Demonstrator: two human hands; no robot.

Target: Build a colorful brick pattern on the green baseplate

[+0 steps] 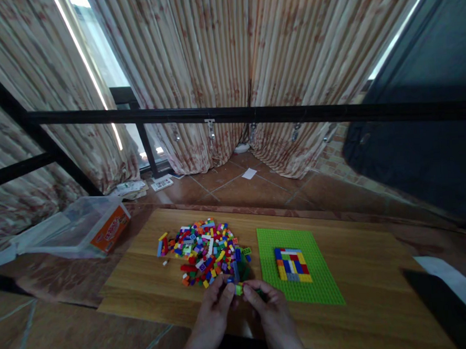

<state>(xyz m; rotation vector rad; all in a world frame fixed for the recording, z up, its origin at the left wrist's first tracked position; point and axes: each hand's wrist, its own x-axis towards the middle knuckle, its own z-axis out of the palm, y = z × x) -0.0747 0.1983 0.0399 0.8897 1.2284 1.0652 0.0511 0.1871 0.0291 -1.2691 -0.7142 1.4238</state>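
My left hand and my right hand meet over the near edge of the wooden table, fingers pinched together. Between the fingertips is a small light-green toy brick, with bits of other colours close to it. Just beyond my hands spreads a heap of mixed toy bricks. To the right lies a green baseplate carrying a flat block of bricks in blue, red, yellow, white and grey. My fingers partly hide the held brick, and its exact joints cannot be made out.
The wooden table runs left to right. A clear plastic bin with an orange label stands at the left. A dark flat object and a white sheet lie at the right end. A black metal rail crosses before the curtains.
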